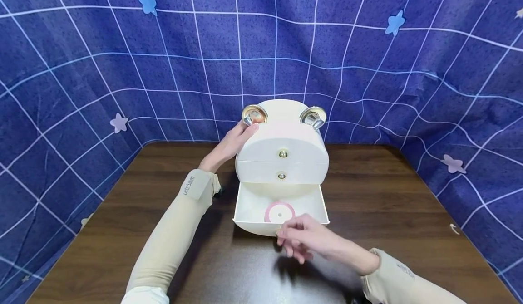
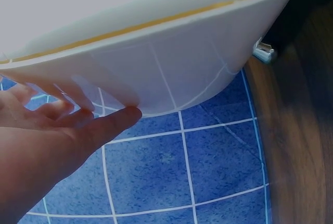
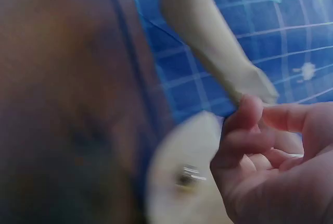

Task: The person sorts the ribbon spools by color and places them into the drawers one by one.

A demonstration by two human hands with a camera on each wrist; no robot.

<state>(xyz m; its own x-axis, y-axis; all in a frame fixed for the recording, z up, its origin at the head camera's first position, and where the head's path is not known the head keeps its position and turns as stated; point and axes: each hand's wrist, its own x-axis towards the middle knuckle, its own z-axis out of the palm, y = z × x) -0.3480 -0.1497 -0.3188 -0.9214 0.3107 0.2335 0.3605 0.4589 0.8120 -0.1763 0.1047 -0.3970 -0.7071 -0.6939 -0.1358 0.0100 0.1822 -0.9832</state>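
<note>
Drawer [image 1: 281, 213] open, pink tape roll [image 1: 279, 212] inside — left hand [image 1: 233, 143] flat against cabinet [image 1: 282, 152], right hand [image 1: 304, 239] loosely curled, empty.

A white drawer cabinet [image 1: 282, 147] is standing at the frame's centre on the dark wooden worktop [image 1: 388, 195]. Its bottom drawer [image 1: 281, 209] is standing open, showing a pink ring [image 1: 279, 212] inside. The left hand [image 1: 233, 143] is resting against the cabinet's upper left side. The right hand [image 1: 306, 240], fingers loosely curled, is hovering at the drawer's front edge.
</note>
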